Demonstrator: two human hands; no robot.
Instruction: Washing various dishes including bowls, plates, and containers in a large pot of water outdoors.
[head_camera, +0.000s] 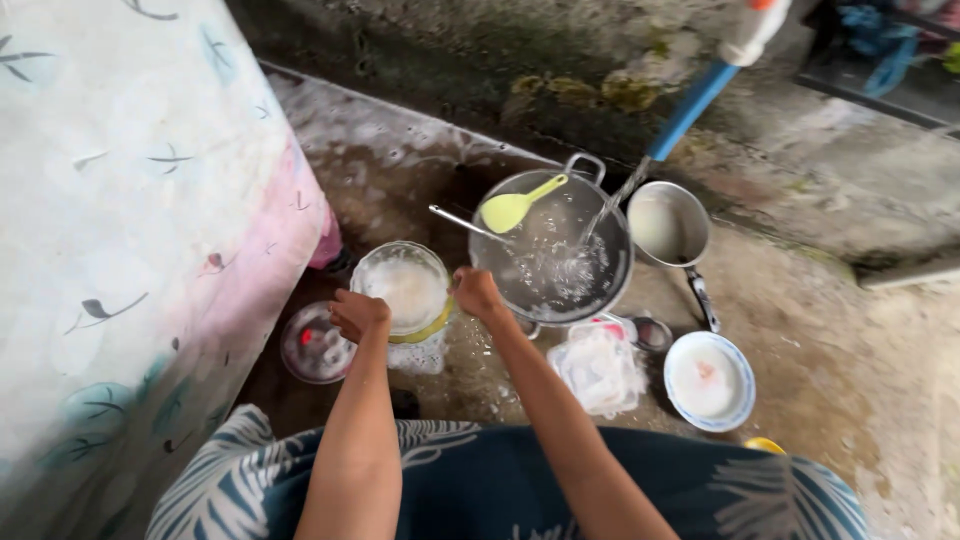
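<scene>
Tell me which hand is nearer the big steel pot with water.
Right. The right hand grips the clear container's rim right beside the pot's near edge; the left hand is on the container's far side, farther away.

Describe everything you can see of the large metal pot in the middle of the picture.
The large round silver metal pot stands upright on the wet concrete ground, with a loop handle at its far rim. Water from a blue hose splashes inside it. A yellow-green plastic spatula and a thin metal utensil handle rest on its rim. The right hand is close beside it.
</scene>
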